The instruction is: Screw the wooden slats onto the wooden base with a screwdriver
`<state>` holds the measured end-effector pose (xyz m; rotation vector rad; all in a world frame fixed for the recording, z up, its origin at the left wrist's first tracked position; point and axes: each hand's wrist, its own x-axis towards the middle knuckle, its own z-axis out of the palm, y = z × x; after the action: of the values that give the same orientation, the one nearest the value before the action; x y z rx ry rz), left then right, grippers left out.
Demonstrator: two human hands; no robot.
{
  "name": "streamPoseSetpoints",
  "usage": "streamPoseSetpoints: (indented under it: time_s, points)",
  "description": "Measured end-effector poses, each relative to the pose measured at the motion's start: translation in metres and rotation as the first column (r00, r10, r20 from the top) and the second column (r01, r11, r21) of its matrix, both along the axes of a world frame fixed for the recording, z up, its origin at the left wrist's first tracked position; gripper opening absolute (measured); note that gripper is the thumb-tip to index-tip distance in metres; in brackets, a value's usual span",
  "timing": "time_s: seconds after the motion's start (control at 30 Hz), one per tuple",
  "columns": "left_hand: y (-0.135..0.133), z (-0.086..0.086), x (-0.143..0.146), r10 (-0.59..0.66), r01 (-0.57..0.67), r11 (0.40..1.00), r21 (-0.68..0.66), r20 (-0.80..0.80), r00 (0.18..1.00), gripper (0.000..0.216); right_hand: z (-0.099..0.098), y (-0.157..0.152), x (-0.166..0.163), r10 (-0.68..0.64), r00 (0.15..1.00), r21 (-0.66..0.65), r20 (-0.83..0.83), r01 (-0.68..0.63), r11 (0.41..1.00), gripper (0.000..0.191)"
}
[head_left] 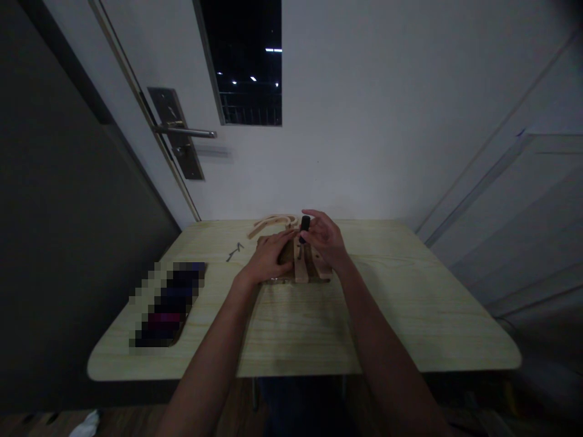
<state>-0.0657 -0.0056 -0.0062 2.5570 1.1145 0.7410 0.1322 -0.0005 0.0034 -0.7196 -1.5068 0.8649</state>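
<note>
A small wooden assembly (301, 267) of flat slats lies near the middle of the pale wooden table (410, 315). My left hand (268, 255) rests flat on its left part, fingers stretched out and pressing down. My right hand (324, 240) is closed around the black handle of a small screwdriver (304, 227), held upright with its tip down on the wood. Curved wooden strips (273, 223) lie just behind the assembly.
A small dark metal key or bit (235, 251) lies left of the assembly. A blurred dark flat object (168, 303) sits at the table's left front. Behind the table are a white wall and a door with a metal handle (184, 131).
</note>
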Motion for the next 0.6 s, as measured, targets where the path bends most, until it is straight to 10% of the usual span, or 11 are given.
streamPoseSetpoints:
  time_s: [0.6]
  points:
    - [0.0033, -0.0051, -0.0024, 0.001, -0.001, 1.0, 0.027, -0.003, 1.0, 0.076, 0.0045, -0.0023, -0.0007, 0.054, 0.998, 0.005, -0.037, -0.054, 0.999, 0.042]
